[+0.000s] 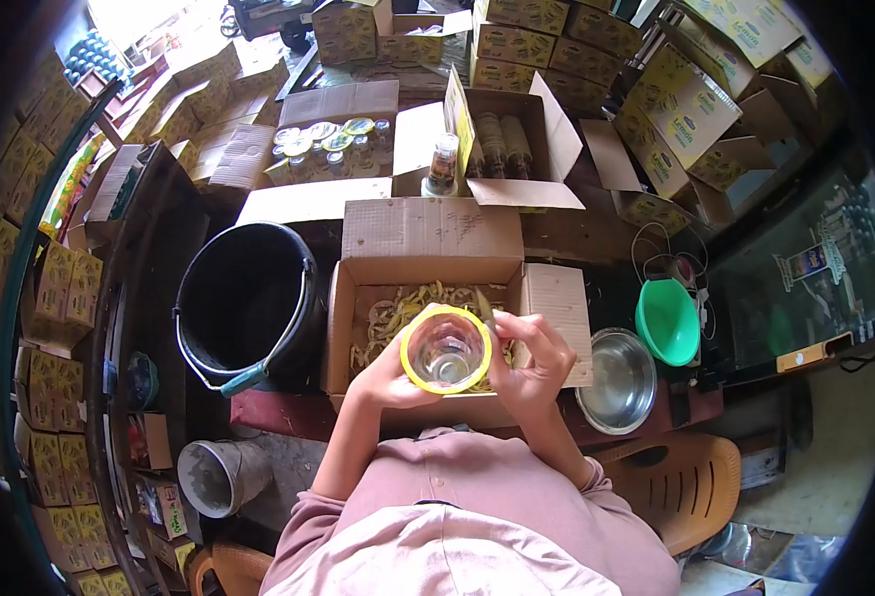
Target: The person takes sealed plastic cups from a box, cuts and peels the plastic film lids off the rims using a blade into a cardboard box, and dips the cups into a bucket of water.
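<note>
A clear cup with a yellow rim [446, 350] is held above an open cardboard box [433, 269], its mouth facing up toward me. My left hand [390, 379] is wrapped round the cup's left side. At the right side of the rim my right hand [532, 364] has its fingers pinched on a thin greenish strip [484, 307]. Inside the box lie many yellow-green strips [390, 320]. The cup looks empty, apart from reflections.
A black bucket [243, 298] stands left of the box. To the right are a steel bowl [616, 381] and a green bowl [668, 322]. Behind are a jar [443, 164], lidded jars [333, 141] and an open carton of bottles [555, 159].
</note>
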